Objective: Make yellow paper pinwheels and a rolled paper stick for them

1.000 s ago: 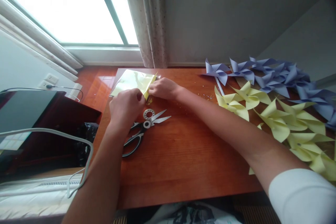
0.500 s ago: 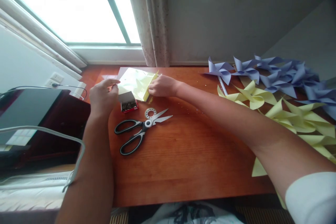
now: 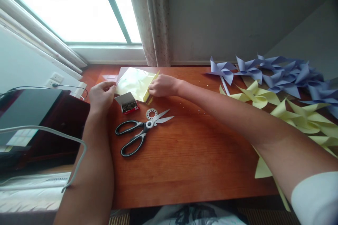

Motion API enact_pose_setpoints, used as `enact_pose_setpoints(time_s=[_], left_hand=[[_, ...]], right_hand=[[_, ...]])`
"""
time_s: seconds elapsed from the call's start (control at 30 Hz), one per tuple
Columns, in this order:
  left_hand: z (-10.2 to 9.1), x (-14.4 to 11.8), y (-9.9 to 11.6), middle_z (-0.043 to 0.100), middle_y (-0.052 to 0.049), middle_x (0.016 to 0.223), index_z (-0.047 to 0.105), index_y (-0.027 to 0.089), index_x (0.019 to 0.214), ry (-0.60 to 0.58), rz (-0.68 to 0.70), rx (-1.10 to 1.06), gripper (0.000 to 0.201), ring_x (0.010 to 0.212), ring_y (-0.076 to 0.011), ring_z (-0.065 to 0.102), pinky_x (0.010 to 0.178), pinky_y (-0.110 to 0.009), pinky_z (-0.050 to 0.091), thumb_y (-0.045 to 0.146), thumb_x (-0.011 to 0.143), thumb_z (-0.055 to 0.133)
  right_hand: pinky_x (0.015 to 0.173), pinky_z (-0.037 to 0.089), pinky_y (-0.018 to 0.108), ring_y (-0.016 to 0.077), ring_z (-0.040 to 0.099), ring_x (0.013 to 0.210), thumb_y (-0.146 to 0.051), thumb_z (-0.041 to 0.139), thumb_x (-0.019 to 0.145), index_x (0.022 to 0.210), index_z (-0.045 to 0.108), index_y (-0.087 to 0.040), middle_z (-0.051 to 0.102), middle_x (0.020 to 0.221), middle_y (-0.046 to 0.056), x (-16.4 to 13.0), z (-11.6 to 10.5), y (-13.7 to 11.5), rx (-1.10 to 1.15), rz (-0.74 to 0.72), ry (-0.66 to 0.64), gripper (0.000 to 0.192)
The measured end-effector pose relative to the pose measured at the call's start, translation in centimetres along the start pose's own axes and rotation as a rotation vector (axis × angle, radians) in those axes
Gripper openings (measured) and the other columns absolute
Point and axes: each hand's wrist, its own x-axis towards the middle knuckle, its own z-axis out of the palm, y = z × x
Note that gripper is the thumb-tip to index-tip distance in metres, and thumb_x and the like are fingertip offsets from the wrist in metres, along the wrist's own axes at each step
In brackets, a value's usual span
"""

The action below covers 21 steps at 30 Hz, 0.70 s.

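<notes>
A glossy packet of yellow paper (image 3: 136,82) lies at the far left of the table, with a clear wrapper shining on it. My right hand (image 3: 162,86) is closed on the packet's right edge, its fingertips partly hidden. At the packet's left edge, my left hand (image 3: 101,95) has thumb and fingers pinched together on the wrapper's border. Just in front of the packet stands a small red box (image 3: 129,107), flap raised, full of small dark metal pieces. A white tape roll (image 3: 151,114) touches or nearly touches the spread blades of the black-handled scissors (image 3: 144,128).
Blue paper pinwheels (image 3: 280,74) and yellow paper pinwheels (image 3: 298,117) crowd the table's right side, partly under my right forearm. Tiny white scraps dot the wooden table (image 3: 190,154). A grey cable (image 3: 66,133) loops beside my left forearm. A curtain (image 3: 155,17) hangs behind.
My left hand has shifted slightly left and its fingers have closed at the packet's left edge. The box's flap leans further left. My right hand stays on the packet.
</notes>
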Motion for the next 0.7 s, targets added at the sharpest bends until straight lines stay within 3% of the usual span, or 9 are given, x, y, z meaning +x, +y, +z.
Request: enact_pose_setpoints(time_s=[0.3,0.7], left_hand=[[0.7,1.0,-0.9,0.078,-0.005,0.103,0.075,0.009,0.112,0.056,-0.043,-0.002,0.038,0.089,-0.0175,0.066,0.081,-0.026,0.052,0.028,0.08,0.066],[0.7,1.5,-0.5,0.078,-0.003,0.103,0.074,0.011,0.115,0.004,-0.062,0.025,0.042,0.08,-0.016,0.065,0.07,-0.025,0.053,0.03,0.079,0.064]], right_hand=[[0.065,0.048,0.035,0.0249,0.069,0.081,-0.004,0.033,0.098,0.097,0.073,-0.006,0.075,0.092,0.016,0.2,0.5,0.2,-0.026,-0.035,0.012,0.04],[0.062,0.041,0.033,0.0229,0.066,0.078,-0.005,0.028,0.099,0.096,0.071,-0.007,0.072,0.09,0.014,0.2,1.1,-0.4,-0.042,-0.044,0.066,0.043]])
